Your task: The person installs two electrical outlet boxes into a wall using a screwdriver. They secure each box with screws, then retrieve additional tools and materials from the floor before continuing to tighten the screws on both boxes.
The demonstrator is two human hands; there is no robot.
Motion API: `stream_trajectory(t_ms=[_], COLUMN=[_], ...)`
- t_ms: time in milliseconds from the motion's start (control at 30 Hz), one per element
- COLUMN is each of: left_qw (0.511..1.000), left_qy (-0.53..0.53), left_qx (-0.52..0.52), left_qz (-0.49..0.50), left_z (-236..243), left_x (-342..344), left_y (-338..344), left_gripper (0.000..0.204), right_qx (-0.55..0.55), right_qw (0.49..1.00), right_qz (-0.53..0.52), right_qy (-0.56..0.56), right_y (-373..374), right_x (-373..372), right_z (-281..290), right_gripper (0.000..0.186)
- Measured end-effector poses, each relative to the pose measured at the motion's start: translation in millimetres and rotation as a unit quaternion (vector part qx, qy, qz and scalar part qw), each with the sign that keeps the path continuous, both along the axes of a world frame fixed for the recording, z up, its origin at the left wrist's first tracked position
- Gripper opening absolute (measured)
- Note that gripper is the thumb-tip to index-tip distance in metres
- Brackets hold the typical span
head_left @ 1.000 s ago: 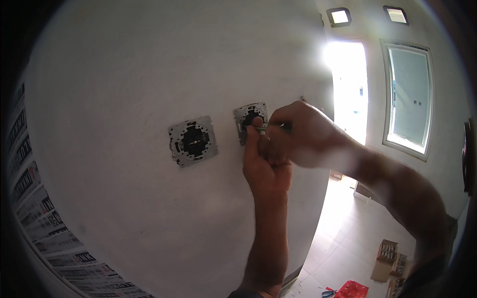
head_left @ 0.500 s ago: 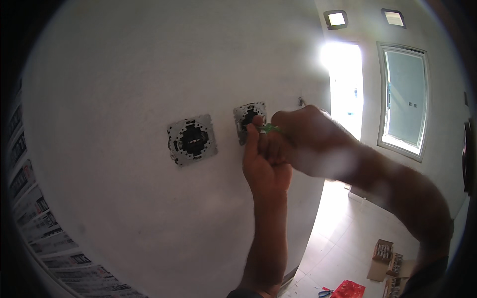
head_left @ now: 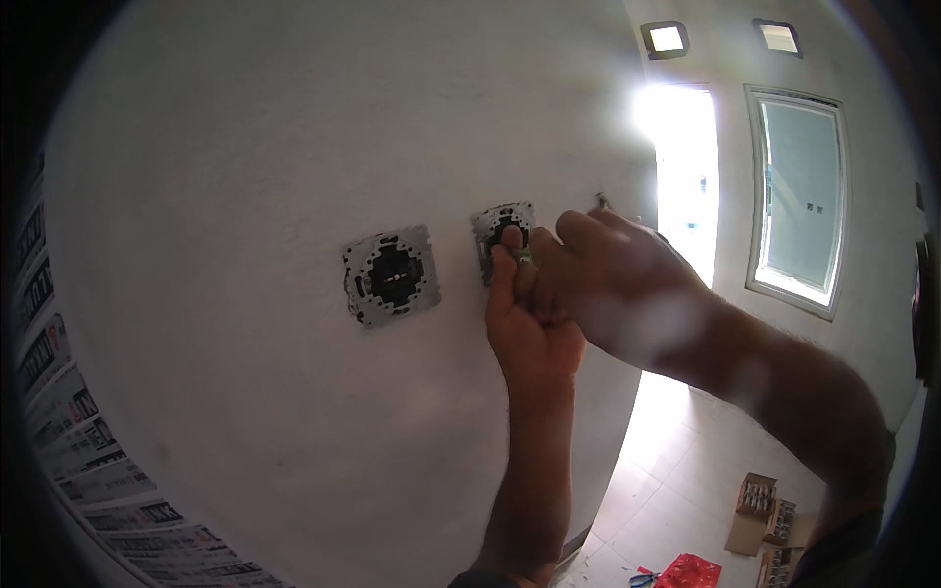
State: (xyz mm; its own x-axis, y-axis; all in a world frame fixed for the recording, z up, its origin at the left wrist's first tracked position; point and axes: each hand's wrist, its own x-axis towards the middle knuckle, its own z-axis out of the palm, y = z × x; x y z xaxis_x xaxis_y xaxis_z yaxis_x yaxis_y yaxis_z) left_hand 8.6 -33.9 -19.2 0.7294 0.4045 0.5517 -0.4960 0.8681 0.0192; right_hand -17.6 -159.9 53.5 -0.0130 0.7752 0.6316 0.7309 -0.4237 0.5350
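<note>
Two socket inserts with square metal frames and black centres are set in the white wall. The left socket insert [head_left: 395, 277] is in full view. The right socket insert [head_left: 509, 218] is partly covered by my hands. My right hand [head_left: 627, 274] is closed round a screwdriver [head_left: 526, 259]; only a bit of its green handle shows between the fingers. My left hand [head_left: 529, 318], raised from below, has its fingers closed at the screwdriver's front end against this insert. The screwdriver's tip is hidden.
Wires [head_left: 602, 200] stick out of the wall farther right. Beyond the wall's edge are a bright doorway [head_left: 684, 186] and a window [head_left: 802, 191]. On the tiled floor lie open cardboard boxes [head_left: 742, 534], a red plastic bag [head_left: 689, 571] and pliers [head_left: 643, 579]. Printed sheets [head_left: 108, 485] line the left.
My right hand has rolled over the screwdriver, and less of the green handle shows now. The view has shifted slightly, so the sockets sit a little farther right. My left hand keeps its hold.
</note>
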Motion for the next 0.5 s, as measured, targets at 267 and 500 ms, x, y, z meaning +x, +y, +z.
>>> stream_trajectory(t_ms=[267, 500], left_qw=[1.000, 0.999], left_qy=[0.006, 0.039], left_qx=[-0.014, 0.004], left_qz=[-0.024, -0.005], left_z=[3.9, 4.5], left_x=[-4.2, -8.6], left_y=[1.3, 0.7], left_gripper=[0.020, 0.023], right_qx=[0.125, 0.056], right_qw=[0.883, 0.996], right_qz=[0.029, 0.075], right_qy=[0.452, 0.003], right_y=[-1.2, 1.6], right_x=[-16.0, 0.5], right_z=[23.4, -4.1], right_gripper=[0.021, 0.017])
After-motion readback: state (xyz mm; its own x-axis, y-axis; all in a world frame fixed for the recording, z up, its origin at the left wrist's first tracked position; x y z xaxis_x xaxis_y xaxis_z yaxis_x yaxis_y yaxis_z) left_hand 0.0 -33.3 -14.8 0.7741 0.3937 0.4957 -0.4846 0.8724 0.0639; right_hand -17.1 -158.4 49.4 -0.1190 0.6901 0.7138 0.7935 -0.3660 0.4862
